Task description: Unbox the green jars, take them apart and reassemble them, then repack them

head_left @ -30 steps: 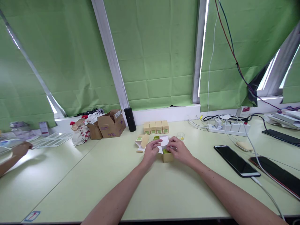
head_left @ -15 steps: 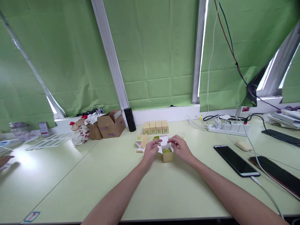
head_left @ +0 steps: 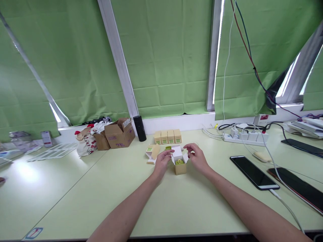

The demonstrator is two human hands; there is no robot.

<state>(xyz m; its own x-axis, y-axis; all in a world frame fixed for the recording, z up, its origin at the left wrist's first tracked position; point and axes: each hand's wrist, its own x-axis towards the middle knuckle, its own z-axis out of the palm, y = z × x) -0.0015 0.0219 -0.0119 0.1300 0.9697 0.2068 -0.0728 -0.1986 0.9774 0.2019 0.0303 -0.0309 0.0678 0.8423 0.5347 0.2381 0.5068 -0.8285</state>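
Observation:
A small tan box [head_left: 180, 167] stands open on the pale green table [head_left: 161, 201], white flaps up, a green item [head_left: 179, 162] inside it. My left hand [head_left: 163, 160] rests against the box's left side, fingers curled near a flap. My right hand [head_left: 196, 155] hovers just right of the box, fingers loosely curled and apart, holding nothing I can see. Behind the box lie an unfolded tan box [head_left: 152, 153] and a small green piece [head_left: 168, 148].
A row of closed tan boxes [head_left: 168, 136] stands by the windowsill, a black cylinder [head_left: 139, 128] and brown cartons [head_left: 120, 132] to its left. Phones [head_left: 254, 172] on cables lie at right, with a power strip [head_left: 246, 136] behind them.
My right hand has lifted off the box top and drawn back to the right, leaving the flaps open. The other person's hand at far left has withdrawn out of view.

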